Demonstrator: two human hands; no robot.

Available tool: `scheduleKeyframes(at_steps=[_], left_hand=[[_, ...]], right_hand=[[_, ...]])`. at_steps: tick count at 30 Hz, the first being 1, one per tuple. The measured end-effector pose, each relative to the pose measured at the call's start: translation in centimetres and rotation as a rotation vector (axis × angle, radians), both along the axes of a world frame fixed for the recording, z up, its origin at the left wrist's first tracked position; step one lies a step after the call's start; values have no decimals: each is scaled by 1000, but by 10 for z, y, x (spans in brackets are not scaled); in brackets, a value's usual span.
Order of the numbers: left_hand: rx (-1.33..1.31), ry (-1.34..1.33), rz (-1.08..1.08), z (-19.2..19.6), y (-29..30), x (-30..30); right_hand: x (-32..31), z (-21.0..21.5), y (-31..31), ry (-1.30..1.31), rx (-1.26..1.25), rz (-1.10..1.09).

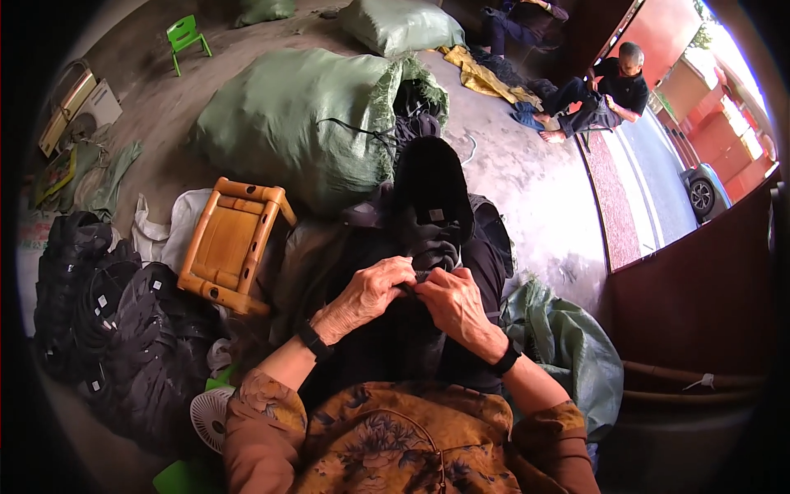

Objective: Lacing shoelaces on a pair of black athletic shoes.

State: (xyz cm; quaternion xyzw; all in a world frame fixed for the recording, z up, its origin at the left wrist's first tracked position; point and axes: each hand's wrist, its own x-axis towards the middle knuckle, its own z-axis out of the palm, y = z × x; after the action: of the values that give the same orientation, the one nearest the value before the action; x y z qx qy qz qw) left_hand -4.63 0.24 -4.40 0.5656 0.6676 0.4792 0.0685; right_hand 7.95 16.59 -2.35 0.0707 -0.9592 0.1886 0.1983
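Note:
A black garment (428, 198) lies over my lap and reaches forward to the big sack. My left hand (368, 295) and my right hand (455, 303) sit close together at the middle of the picture. Both pinch a fold of the black cloth between fingers and thumb. Each wrist wears a dark band. My sleeves are brown with a flowered pattern.
A large green woven sack (288, 123) lies ahead, dark clothes spilling from its mouth. A small bamboo stool (232, 240) lies tipped at the left, beside a heap of black garments (123, 329). A green bag (568, 346) sits at my right. A seated person (605, 90) works at the far right.

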Motion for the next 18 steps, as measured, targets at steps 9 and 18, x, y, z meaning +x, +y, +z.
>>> scheduleKeyframes(at_steps=[9,18], left_hand=[[-73,22,-69,5,-8,11],[-173,-454,-78,25,-9,-2]], right_hand=[[54,39,82,317,-162,-622],[141,18,-16,-297,-1279,-456]])
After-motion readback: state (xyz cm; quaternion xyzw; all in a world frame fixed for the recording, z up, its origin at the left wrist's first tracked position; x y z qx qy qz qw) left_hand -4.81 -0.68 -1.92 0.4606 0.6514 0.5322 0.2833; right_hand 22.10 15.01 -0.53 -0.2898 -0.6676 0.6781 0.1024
